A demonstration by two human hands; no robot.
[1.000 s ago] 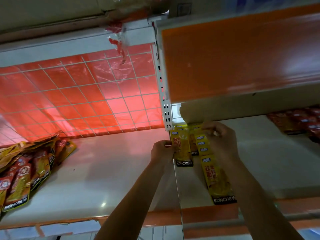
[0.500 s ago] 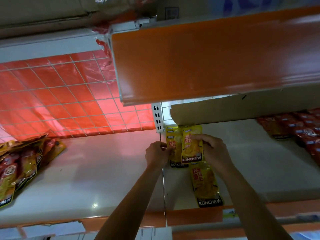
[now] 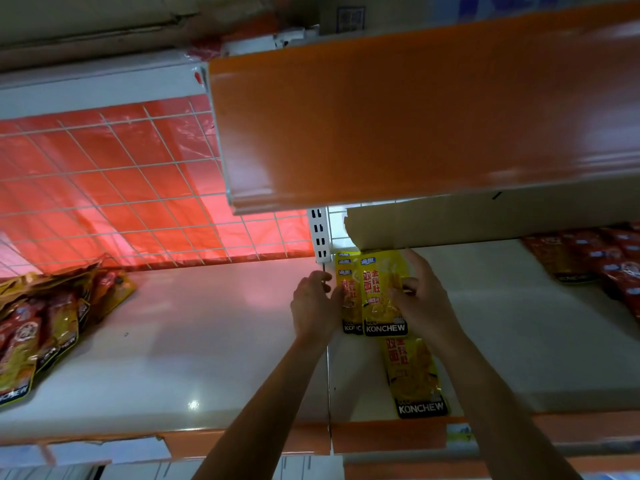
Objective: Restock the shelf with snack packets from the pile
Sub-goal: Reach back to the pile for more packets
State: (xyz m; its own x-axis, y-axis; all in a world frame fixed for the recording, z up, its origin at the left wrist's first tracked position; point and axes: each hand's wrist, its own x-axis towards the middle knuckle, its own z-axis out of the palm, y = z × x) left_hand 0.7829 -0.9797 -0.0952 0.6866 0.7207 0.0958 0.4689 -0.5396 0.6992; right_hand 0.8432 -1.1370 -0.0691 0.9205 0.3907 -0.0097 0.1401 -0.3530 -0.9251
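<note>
Now both hands are at the back of the white shelf (image 3: 207,341), just beside the white post (image 3: 320,237). The left hand (image 3: 313,303) has its fingers curled and pinches the left edge of the back yellow packet (image 3: 347,296). The right hand (image 3: 420,299) holds the front yellow packet (image 3: 377,299) by its right side, with one finger sticking up. These two packets overlap and touch. A third yellow packet (image 3: 414,372) lies flat on the shelf just below them, near the orange front edge. The pile of packets (image 3: 41,323) sits well apart on the left. Red packets (image 3: 595,258) lie on the right. A wire grid (image 3: 138,188) with red behind it stands at the back, and an orange shelf front (image 3: 415,116) hangs above
</note>
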